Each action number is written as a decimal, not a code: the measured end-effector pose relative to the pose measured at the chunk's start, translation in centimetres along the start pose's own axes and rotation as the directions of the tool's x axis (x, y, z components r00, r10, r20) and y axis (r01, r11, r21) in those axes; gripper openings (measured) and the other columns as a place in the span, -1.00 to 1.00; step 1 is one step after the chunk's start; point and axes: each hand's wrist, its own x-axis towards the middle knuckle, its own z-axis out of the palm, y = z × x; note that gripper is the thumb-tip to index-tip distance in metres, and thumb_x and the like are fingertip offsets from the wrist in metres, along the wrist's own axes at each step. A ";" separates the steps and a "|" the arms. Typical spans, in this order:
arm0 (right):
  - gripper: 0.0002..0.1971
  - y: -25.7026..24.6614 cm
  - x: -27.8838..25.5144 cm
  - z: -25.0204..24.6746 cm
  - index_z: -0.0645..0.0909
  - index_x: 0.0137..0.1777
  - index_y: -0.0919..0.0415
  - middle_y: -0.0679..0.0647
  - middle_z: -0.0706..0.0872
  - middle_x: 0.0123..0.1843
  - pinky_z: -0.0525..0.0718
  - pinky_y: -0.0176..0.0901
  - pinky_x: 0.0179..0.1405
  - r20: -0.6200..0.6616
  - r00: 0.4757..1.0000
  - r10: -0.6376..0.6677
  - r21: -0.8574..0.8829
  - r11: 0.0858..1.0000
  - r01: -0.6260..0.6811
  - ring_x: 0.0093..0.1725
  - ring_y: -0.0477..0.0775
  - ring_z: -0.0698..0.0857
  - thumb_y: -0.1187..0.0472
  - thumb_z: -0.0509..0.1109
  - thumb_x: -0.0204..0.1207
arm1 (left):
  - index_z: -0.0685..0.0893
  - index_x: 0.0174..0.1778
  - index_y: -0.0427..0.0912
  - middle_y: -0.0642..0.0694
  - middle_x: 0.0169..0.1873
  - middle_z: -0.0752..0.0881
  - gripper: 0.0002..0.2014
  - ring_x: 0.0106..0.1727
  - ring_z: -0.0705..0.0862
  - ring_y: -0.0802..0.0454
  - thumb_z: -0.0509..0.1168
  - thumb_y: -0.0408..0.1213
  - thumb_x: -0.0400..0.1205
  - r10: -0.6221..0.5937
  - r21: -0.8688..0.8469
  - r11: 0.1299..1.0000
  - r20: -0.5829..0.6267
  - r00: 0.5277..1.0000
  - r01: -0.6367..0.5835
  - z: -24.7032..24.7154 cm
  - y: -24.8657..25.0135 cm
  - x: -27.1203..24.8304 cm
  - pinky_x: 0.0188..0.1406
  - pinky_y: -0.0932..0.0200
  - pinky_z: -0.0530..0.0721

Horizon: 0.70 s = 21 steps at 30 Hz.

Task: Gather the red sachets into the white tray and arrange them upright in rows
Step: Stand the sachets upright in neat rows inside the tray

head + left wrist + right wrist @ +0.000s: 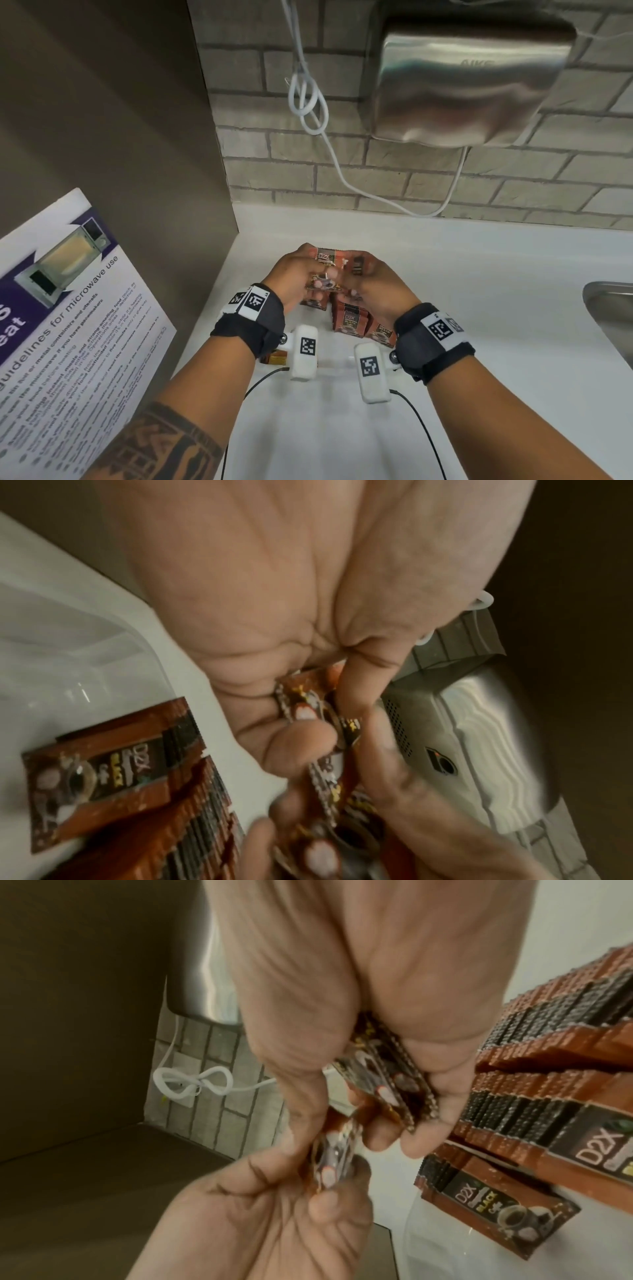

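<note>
Both hands are raised over the white tray (103, 653) and meet around a small bunch of red sachets (327, 260). My left hand (318, 274) pinches some of the sachets (301, 704) between thumb and fingers. My right hand (356, 284) grips a thin stack of sachets (387, 1085), curled in its fingers. Beneath the hands, rows of red sachets (352, 318) stand upright on edge in the tray, packed close together (548, 1069). One sachet (95, 777) lies flat against the front of a row. A single sachet (274, 358) shows under my left wrist.
The tray sits on a white counter (462, 274) against a grey brick wall. A steel hand dryer (472, 78) hangs above, its white cable (308, 102) looped beside it. A steel sink (613, 308) is at the right. A brown panel with a microwave poster (68, 308) closes the left.
</note>
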 end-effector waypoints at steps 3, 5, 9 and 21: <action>-0.68 -0.1 0.3 0.8 0.72 0.22 0.30 0.28 0.84 0.07 0.78 0.16 0.16 0.062 0.997 -0.038 -0.072 0.996 0.043 0.07 0.30 0.82 0.37 0.59 0.47 | 0.51 0.06 -0.20 -0.16 -0.32 0.55 -0.84 -0.43 0.46 0.00 0.26 -0.29 0.59 -0.043 -0.056 0.997 0.094 0.995 0.049 1.4 0.0 -0.2 -0.54 0.23 0.35; -0.78 -0.3 0.3 1.0 0.71 0.13 0.34 0.29 0.84 -0.01 0.80 0.14 0.08 -0.004 0.998 -0.063 -0.107 0.992 0.063 0.00 0.27 0.83 0.45 0.51 0.50 | 0.49 0.14 -0.14 -0.14 -0.29 0.50 -0.67 -0.37 0.47 0.00 0.19 0.06 0.69 -0.086 0.013 0.996 0.097 0.992 0.085 1.8 -0.1 0.1 -0.48 0.18 0.31; -0.76 -1.4 0.1 1.1 0.69 0.08 0.31 0.20 0.83 -0.13 0.77 0.04 -0.12 -0.002 0.996 -0.090 -0.080 0.993 0.089 -0.11 0.14 0.82 0.50 0.28 0.53 | 0.51 0.22 -0.17 -0.23 -0.18 0.57 -0.28 -0.26 0.49 -0.09 0.25 0.44 0.49 -0.107 0.149 0.983 0.024 0.994 0.103 1.8 0.1 0.0 -0.45 0.18 0.47; -0.63 -1.1 0.9 1.8 0.43 0.20 -0.11 0.05 0.48 0.31 0.58 0.00 0.27 0.035 0.993 -0.116 -0.597 0.794 0.114 0.32 0.08 0.52 -0.14 0.47 0.50 | 0.74 0.23 -0.30 -0.26 0.06 0.78 -0.67 0.00 0.80 -0.17 0.44 -0.29 0.56 -0.140 -0.239 0.945 0.325 0.935 0.225 -0.8 1.1 -1.8 -0.20 -0.08 0.86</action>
